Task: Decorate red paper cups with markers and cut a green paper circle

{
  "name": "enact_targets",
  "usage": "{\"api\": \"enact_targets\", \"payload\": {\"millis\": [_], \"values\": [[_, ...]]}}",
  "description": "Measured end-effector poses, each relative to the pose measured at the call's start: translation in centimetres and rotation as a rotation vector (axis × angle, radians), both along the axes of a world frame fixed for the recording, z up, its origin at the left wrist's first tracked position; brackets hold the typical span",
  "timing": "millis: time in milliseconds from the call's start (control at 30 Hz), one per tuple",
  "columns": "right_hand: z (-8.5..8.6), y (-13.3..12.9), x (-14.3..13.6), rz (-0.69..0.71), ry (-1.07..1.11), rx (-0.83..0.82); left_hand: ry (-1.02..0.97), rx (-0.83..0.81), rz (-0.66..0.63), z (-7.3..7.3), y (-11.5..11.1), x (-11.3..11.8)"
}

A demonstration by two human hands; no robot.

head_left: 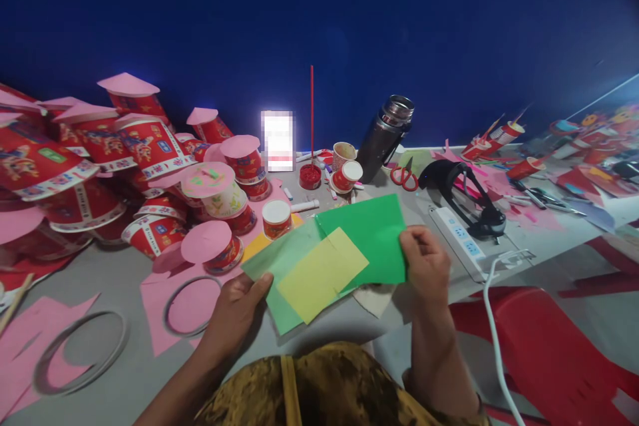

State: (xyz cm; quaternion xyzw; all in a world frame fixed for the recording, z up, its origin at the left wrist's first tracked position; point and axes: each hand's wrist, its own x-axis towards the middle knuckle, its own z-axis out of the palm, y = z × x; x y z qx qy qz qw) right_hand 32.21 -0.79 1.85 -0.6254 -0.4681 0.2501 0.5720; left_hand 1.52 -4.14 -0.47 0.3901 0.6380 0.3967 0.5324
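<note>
My left hand (244, 299) pinches the lower left edge of a light green sheet (287, 303), thumb on top. My right hand (426, 259) is closed on the right edge of a bright green sheet (379, 229). The two sheets meet or overlap near the middle, above the table's front edge. A smaller yellow-green piece (323, 274) lies across both of them. Just beyond the sheets stands a small red tub with a white lid (276, 216).
Stacked red cups with pink paper tops (154, 146) crowd the left. Grey rings (80, 353) lie on pink paper. Behind are a dark thermos (384, 136) and red scissors (404, 177). A power strip (458, 239) and red chair (544, 339) are right.
</note>
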Motion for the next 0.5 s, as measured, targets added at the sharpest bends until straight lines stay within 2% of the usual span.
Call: {"api": "enact_targets", "payload": {"millis": [167, 333, 400, 500], "values": [[-0.7, 0.5, 3.9, -0.281, 0.053, 0.133, -0.186, -0.007, -0.019, 0.8, 0.2, 0.5], [-1.3, 1.2, 5.8, -0.521, 0.073, 0.337, -0.295, -0.071, -0.055, 1.4, 0.4, 2.1], [-1.6, 1.3, 6.4, -0.544, 0.137, 0.413, -0.346, -0.062, -0.093, 1.5, 0.9, 3.2], [-1.5, 1.5, 7.7, -0.442, 0.282, 0.472, -0.385, -0.015, -0.142, 1.2, 2.5, 5.7]]}}
